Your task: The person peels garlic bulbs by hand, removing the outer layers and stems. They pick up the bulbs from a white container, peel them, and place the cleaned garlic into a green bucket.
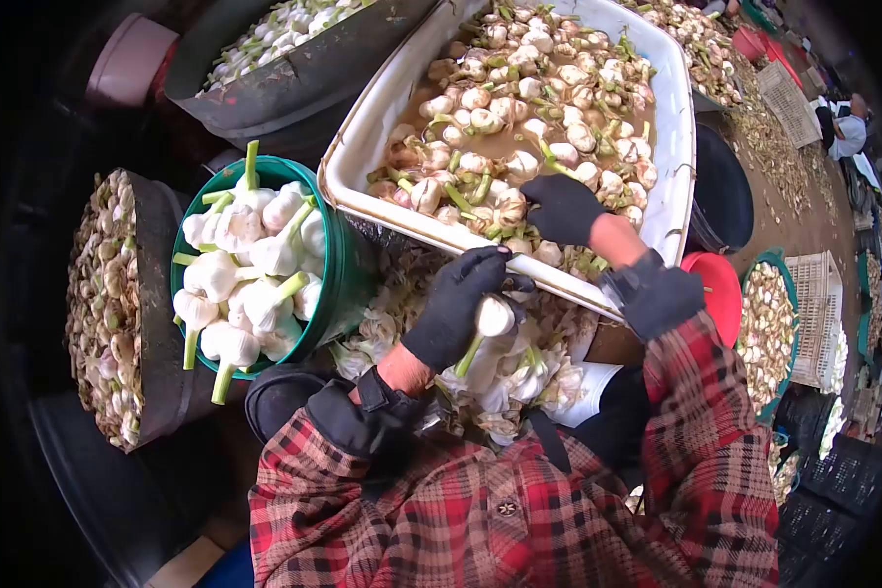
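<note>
My left hand (461, 309), in a black glove, is closed around a clean white garlic bulb (495, 317) whose green stem points down. It is held over a heap of peeled garlic skins (392, 318) between my legs. My right hand (563, 208), gloved the same way, reaches over the near rim of a white tub (363, 162). It touches the unpeeled garlic bulbs (475, 118) lying in brown water there; its fingertips are hidden beneath the hand. On the left, a green bucket (348, 279) is heaped with clean white garlic bulbs (265, 304) with trimmed green stems.
A dark container (162, 304) of brownish garlic lies far left. Behind the green bucket is a large grey tub (265, 108) of white garlic. To the right are a red bucket (712, 294), a basket of garlic (766, 333) and a beige crate (815, 318). Another person (845, 127) is far right.
</note>
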Available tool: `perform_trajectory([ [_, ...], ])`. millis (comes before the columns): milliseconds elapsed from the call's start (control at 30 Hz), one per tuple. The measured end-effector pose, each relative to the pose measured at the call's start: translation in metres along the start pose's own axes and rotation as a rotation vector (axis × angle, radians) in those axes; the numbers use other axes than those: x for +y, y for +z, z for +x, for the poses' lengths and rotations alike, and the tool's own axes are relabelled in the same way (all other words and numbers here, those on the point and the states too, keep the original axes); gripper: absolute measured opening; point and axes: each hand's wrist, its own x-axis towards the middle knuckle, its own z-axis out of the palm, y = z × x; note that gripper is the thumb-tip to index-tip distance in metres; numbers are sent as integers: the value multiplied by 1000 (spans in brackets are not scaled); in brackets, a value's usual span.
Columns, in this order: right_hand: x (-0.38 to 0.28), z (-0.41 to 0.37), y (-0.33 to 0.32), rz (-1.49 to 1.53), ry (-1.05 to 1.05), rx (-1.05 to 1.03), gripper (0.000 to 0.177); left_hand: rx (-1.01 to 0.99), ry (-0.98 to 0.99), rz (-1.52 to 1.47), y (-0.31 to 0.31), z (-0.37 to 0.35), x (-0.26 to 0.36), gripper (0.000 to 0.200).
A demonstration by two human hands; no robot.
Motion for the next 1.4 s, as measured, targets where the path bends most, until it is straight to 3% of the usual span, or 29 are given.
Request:
perform_trajectory([
  [67, -20, -25, -16, 178, -88, 225, 21, 136, -305, -478, 3, 2, 14, 33],
  [100, -30, -36, -20, 179, -88, 221, 21, 137, -308, -481, 0, 4, 12, 33],
  [167, -47, -56, -21, 392, -193, 394, 21, 68, -217, -402, -8, 5, 6, 35],
  [200, -53, -63, -16, 397, -232, 457, 25, 96, -51, -189, -6, 6, 7, 36],
  [233, -59, -69, -11, 402, -270, 519, 28, 92, -53, -188, -4, 5, 12, 36],
  [300, -69, -80, -13, 358, -222, 523, 35, 123, -248, -315, 0, 0, 32, 35],
  [367, -74, -85, -13, 339, -169, 603, 39, 140, -203, -268, -2, 2, 30, 34],
  [433, -84, -94, -18, 323, -88, 641, 34, 217, -92, -224, 2, 2, 33, 33],
  [500, -93, -99, -22, 650, 16, 679, 27, 241, -70, -173, 3, 1, 31, 37],
  [567, -106, -104, -24, 639, 11, 718, 24, 266, -52, -123, 2, 1, 26, 40],
  [633, -113, -104, -21, 628, 7, 758, 22, 283, 75, 146, 0, 1, 18, 42],
  [733, -113, -101, -9, 493, -14, 858, 18, 301, 77, 242, 2, 1, 23, 42],
  [1033, -116, -109, -8, 204, -49, 881, 11, 314, 246, 460, 3, -1, 13, 38],
  [1400, -115, -105, 9, 254, 14, 840, 15, 248, 267, 548, -1, -1, 13, 35],
])
